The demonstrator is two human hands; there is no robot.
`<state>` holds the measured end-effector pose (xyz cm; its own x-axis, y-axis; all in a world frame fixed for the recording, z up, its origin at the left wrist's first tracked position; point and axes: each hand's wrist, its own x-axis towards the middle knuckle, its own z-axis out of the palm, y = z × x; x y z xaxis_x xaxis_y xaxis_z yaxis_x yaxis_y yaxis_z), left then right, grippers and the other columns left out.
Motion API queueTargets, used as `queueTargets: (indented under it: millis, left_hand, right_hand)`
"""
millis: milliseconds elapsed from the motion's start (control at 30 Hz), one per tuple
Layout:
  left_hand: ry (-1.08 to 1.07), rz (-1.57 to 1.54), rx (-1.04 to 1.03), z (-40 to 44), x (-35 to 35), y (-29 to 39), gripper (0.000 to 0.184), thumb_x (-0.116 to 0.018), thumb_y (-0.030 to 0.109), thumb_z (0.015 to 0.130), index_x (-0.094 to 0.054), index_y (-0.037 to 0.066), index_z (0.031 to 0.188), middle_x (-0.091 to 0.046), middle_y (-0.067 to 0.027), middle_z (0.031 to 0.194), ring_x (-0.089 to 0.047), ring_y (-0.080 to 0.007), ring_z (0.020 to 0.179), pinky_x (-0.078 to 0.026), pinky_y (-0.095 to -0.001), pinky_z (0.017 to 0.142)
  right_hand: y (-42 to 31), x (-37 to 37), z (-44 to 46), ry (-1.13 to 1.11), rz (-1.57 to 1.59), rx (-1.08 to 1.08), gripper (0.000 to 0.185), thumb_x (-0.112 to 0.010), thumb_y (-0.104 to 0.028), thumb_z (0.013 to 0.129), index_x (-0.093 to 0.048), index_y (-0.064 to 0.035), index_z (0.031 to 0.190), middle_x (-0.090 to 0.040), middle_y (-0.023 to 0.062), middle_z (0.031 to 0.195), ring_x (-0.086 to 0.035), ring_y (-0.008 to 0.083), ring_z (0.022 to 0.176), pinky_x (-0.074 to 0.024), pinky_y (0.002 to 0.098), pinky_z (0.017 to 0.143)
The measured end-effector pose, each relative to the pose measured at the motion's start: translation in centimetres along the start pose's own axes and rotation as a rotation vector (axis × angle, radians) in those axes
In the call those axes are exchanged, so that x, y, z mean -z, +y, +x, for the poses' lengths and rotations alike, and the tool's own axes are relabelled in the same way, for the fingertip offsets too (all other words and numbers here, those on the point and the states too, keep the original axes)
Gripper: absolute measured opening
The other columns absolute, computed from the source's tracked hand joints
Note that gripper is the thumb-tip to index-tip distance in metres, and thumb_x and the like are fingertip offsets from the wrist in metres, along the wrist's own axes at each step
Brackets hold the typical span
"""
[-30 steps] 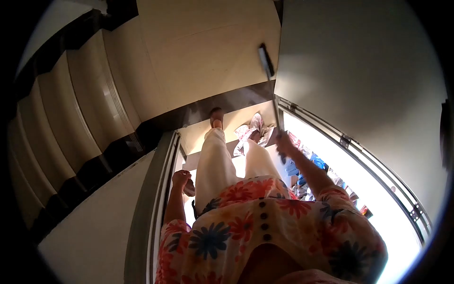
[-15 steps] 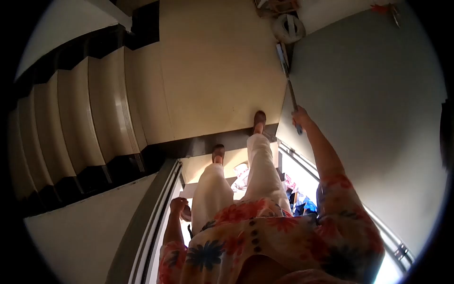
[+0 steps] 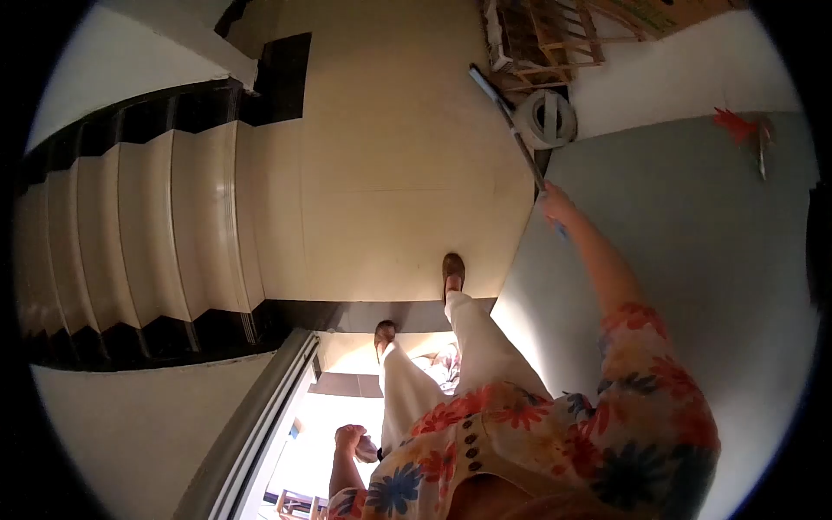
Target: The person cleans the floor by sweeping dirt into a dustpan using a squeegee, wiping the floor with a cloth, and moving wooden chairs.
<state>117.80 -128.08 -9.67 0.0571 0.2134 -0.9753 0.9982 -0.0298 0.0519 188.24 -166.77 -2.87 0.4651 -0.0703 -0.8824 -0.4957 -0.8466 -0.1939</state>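
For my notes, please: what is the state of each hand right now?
Left hand: closed, apparently holding a small brownish object, unclear what.
Right hand: closed, holding a long-handled tool.

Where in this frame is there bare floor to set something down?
Bare: the tan floor between the stairs and the long-handled tool in the right hand, ahead of the shoes. Crowded: near the grey door, where the tool shows close to a round grey object and a wooden frame.

Beige floor (image 3: 381, 186), dark strip (image 3: 373, 316) along edge; on floor, grey ring-shaped object (image 3: 549, 119) beside wooden frame (image 3: 548, 42); brown shoe (image 3: 452, 267).
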Motion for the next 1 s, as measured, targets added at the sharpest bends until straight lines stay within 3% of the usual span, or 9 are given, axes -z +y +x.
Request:
queueTargets:
  millis: [67, 100, 300, 533, 567, 667, 733, 767, 1000]
  left_hand:
    - [0.079, -0.375, 0.120, -2.5, -1.0, 3.3, 0.005, -0.056, 0.006, 0.071, -0.057, 0.001, 0.071, -0.054, -0.0104, 0.060, -0.052, -0.0222, 0.046, -0.043, -0.0368, 0.040]
    - [0.087, -0.272, 0.261, -4.0, -0.5, 6.4, 0.008, -0.063, 0.010, 0.066, -0.064, 0.006, 0.073, -0.063, -0.0056, 0.077, -0.058, -0.0213, 0.069, -0.047, -0.0308, 0.067]
    - [0.031, -0.186, 0.200, -4.9, -1.1, 8.6, 0.016, -0.052, 0.014, 0.070, -0.064, 0.007, 0.078, -0.063, -0.0049, 0.082, -0.059, -0.0163, 0.078, -0.046, -0.0264, 0.073]
    - [0.104, -0.266, 0.294, -8.9, -3.2, 8.9, 0.019, -0.050, 0.020, 0.075, -0.064, 0.008, 0.078, -0.063, -0.0061, 0.080, -0.059, -0.0165, 0.075, -0.046, -0.0272, 0.071]
    - [0.107, -0.129, 0.052, -8.8, -3.6, 6.0, 0.019, -0.050, 0.020, 0.073, -0.064, 0.008, 0.077, -0.062, -0.0076, 0.078, -0.058, -0.0179, 0.070, -0.047, -0.0298, 0.068]
    - [0.150, -0.150, 0.267, -13.4, -4.5, 8.7, 0.009, -0.056, 0.011, 0.070, -0.063, 0.007, 0.074, -0.062, -0.0062, 0.071, -0.057, -0.0159, 0.061, -0.048, -0.0296, 0.057]
    - [0.165, -0.429, 0.414, -13.6, -5.6, 5.0, 0.013, -0.059, 0.006, 0.063, -0.064, 0.011, 0.074, -0.063, -0.0037, 0.072, -0.057, -0.0161, 0.058, -0.047, -0.0286, 0.054]
    - [0.176, 0.011, -0.022, -14.1, -6.3, 2.8, 0.014, -0.060, 0.005, 0.059, -0.063, 0.010, 0.072, -0.062, -0.0056, 0.070, -0.057, -0.0189, 0.058, -0.046, -0.0303, 0.054]
    - [0.129, 0.242, -0.381, -11.3, -8.9, -1.8, 0.012, -0.055, 0.014, 0.063, -0.049, 0.010, 0.054, -0.051, -0.0099, 0.053, -0.053, -0.0211, 0.049, -0.040, -0.0343, 0.045]
  right_hand:
    - [1.8, -3.7, 5.0, 0.001, -0.051, 0.016, 0.060, -0.038, -0.012, 0.085, -0.004, -0.0092, 0.134, -0.046, 0.0219, 0.110, -0.053, 0.0324, 0.088, -0.0449, 0.0371, 0.072]
    - [4.4, -6.2, 4.6, 0.005, -0.204, 0.060, 0.063, -0.037, -0.011, 0.084, 0.001, -0.0082, 0.134, -0.049, 0.0235, 0.103, -0.054, 0.0339, 0.085, -0.0442, 0.0380, 0.072]
    - [7.4, -2.2, -3.2, -0.197, 0.316, 0.043, 0.056, -0.047, -0.009, 0.082, -0.023, -0.0153, 0.133, -0.051, 0.0098, 0.071, -0.048, 0.0132, 0.053, -0.0414, 0.0282, 0.046]
    - [-8.4, 6.1, 10.0, 0.001, 0.239, 0.341, 0.062, -0.044, -0.006, 0.080, -0.014, -0.0110, 0.134, -0.046, 0.0083, 0.057, -0.043, 0.0167, 0.042, -0.0391, 0.0306, 0.038]
    - [-10.9, 6.1, 11.9, 0.060, 0.139, 0.340, 0.060, -0.042, -0.005, 0.081, -0.014, -0.0090, 0.134, -0.047, 0.0090, 0.056, -0.043, 0.0177, 0.041, -0.0394, 0.0316, 0.038]
    - [-18.3, 4.2, 17.4, 0.101, -0.038, 0.321, 0.057, -0.038, -0.005, 0.081, -0.014, -0.0068, 0.133, -0.052, 0.0122, 0.057, -0.048, 0.0209, 0.042, -0.0407, 0.0343, 0.039]
    - [-19.2, 1.2, 22.8, 0.126, -0.128, 0.320, 0.057, -0.037, -0.005, 0.082, -0.014, -0.0070, 0.133, -0.055, 0.0160, 0.068, -0.053, 0.0232, 0.056, -0.0437, 0.0352, 0.047]
    - [-19.2, 0.0, 24.3, 0.143, -0.176, 0.316, 0.056, -0.037, -0.005, 0.082, -0.014, -0.0071, 0.134, -0.057, 0.0178, 0.074, -0.056, 0.0244, 0.062, -0.0453, 0.0357, 0.051]
    - [-6.2, -9.4, 11.7, -0.014, -0.578, 0.395, 0.062, -0.034, -0.002, 0.083, -0.004, -0.0148, 0.135, -0.038, 0.0234, 0.121, -0.043, 0.0306, 0.107, -0.0374, 0.0356, 0.088]
